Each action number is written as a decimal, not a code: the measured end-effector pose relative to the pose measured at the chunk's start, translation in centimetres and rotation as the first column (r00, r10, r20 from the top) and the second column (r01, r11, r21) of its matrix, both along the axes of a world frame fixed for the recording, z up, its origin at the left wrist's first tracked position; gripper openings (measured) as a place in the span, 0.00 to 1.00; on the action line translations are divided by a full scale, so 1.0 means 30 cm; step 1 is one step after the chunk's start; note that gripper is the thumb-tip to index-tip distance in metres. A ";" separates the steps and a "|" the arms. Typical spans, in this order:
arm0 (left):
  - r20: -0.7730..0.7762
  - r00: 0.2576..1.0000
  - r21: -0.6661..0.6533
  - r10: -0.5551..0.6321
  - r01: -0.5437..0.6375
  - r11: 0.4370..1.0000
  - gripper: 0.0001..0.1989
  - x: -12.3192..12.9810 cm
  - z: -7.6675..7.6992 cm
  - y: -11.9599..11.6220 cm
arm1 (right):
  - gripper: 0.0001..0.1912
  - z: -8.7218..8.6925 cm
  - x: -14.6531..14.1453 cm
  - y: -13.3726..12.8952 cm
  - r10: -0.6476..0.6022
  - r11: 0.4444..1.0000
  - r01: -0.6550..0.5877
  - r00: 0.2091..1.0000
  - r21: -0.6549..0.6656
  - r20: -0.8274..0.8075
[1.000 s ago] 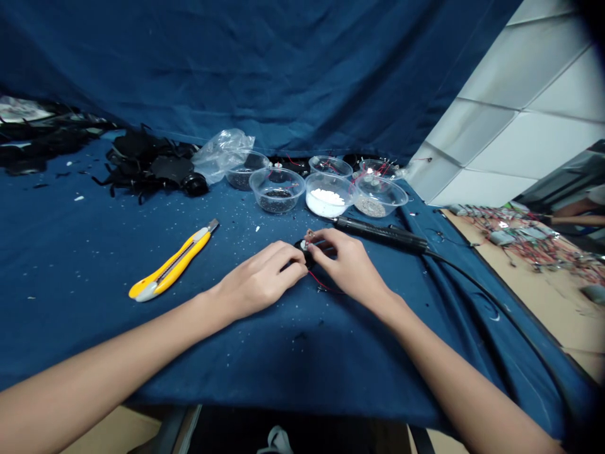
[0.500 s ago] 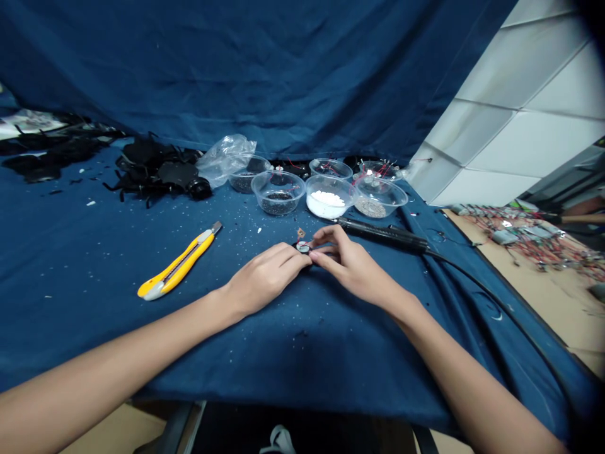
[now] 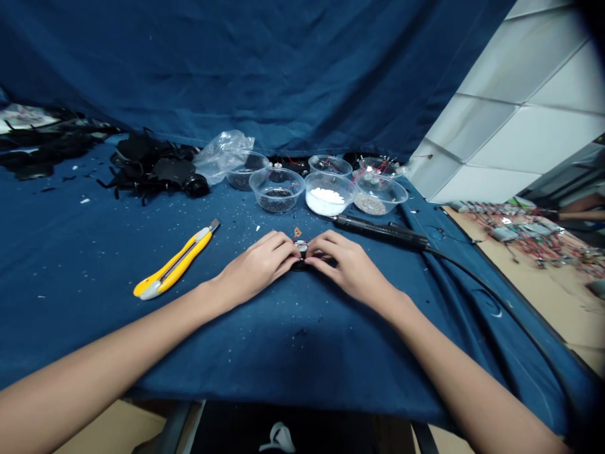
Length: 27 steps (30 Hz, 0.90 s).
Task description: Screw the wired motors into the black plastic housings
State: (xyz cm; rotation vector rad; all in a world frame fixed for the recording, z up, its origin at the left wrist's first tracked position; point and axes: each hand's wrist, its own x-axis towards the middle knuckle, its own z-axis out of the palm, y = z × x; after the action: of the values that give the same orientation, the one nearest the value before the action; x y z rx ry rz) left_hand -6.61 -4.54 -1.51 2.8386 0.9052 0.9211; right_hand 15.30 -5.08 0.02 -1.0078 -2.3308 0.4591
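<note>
Between my fingertips stands a small round black part (image 3: pixel 299 265) with a light disc-like top, low over the blue cloth. A little orange-brown circuit board (image 3: pixel 297 232) sticks up behind it, with a bit of red wire beside it. My left hand (image 3: pixel 262 261) pinches the part from the left, fingers closed. From the right, my right hand (image 3: pixel 341 258) grips it between thumb and fingers. The fingers cover much of the part, so its exact kind is unclear.
A yellow utility knife (image 3: pixel 174 263) lies to the left. Behind my hands stand several clear plastic bowls (image 3: pixel 276 183) of small parts. A black pen-like tool (image 3: pixel 382 232) with a cable lies right. Black parts (image 3: pixel 155 164) are heaped back left; wired pieces (image 3: pixel 543 236) cover a board.
Both hands have shifted slightly and now face each other across the black part. The part looks more upright, with its lower rim showing. The camera view has moved a little.
</note>
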 end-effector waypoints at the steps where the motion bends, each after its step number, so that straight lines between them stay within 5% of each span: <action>1: -0.020 1.000 0.009 -0.008 0.008 1.000 0.07 -0.002 0.001 0.002 | 0.06 -0.002 0.000 0.001 -0.005 1.000 0.005 1.000 0.009 0.018; 16: -0.266 0.964 0.141 -0.006 0.045 0.989 0.11 -0.007 0.030 0.017 | 0.07 -0.021 -0.019 -0.001 -0.016 0.997 0.012 0.999 0.074 0.044; 27: -0.160 0.980 0.093 -0.115 0.131 0.987 0.09 -0.027 0.015 0.031 | 0.08 -0.016 -0.026 -0.007 -0.033 0.998 0.029 0.997 0.057 0.069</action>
State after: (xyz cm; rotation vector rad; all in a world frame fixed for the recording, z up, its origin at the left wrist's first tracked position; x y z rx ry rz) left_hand -7.41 -3.60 -1.06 3.0490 0.7021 0.7644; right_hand 14.52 -5.30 -0.45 -1.0475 -2.3727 0.3500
